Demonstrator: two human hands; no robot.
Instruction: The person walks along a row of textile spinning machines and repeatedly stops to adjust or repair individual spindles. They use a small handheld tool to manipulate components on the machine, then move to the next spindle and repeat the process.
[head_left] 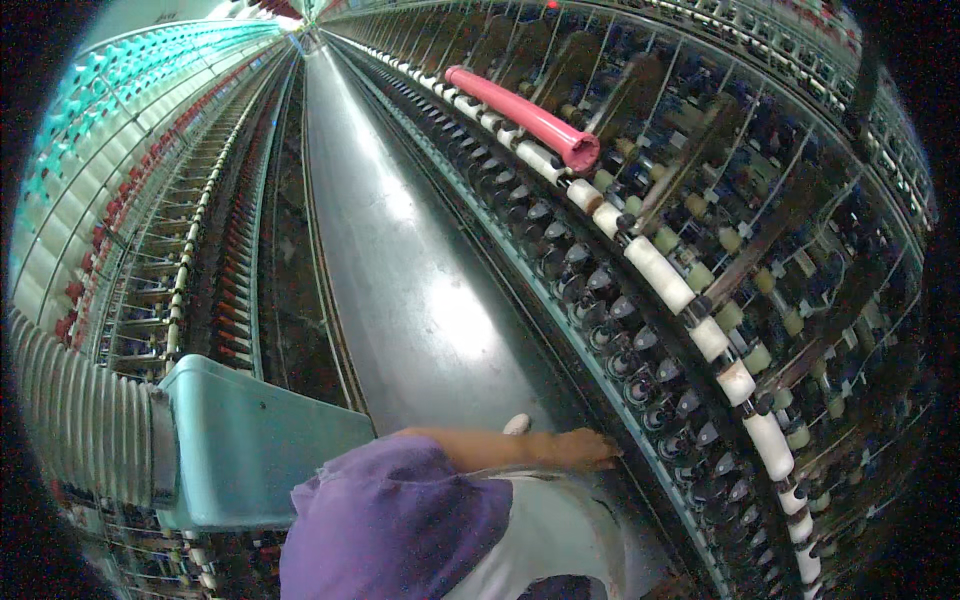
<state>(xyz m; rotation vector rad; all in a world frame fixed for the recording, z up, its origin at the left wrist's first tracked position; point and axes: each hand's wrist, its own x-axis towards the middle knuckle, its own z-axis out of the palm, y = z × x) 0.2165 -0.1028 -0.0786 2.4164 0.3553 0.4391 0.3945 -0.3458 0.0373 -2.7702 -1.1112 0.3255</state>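
My left hand (585,450) reaches across to the right in a purple sleeve (385,510), its forearm bare. It is at the lower edge of the spinning frame on the right, beside the row of dark spindles (615,325). The fingers are small and blurred, so neither their shape nor anything in them can be made out. Farther up that machine, a pink tube (525,115) with flanged ends lies slantwise over the white rollers (660,275). My right hand does not show. White cloth (550,530) covers my front.
A shiny grey aisle floor (410,240) runs away between two long machines. At left stand a turquoise box-shaped duct (260,440) and a ribbed grey hose (85,420). The left machine carries rows of white bobbins (75,210). A small pale rounded thing (517,424) shows beyond my forearm.
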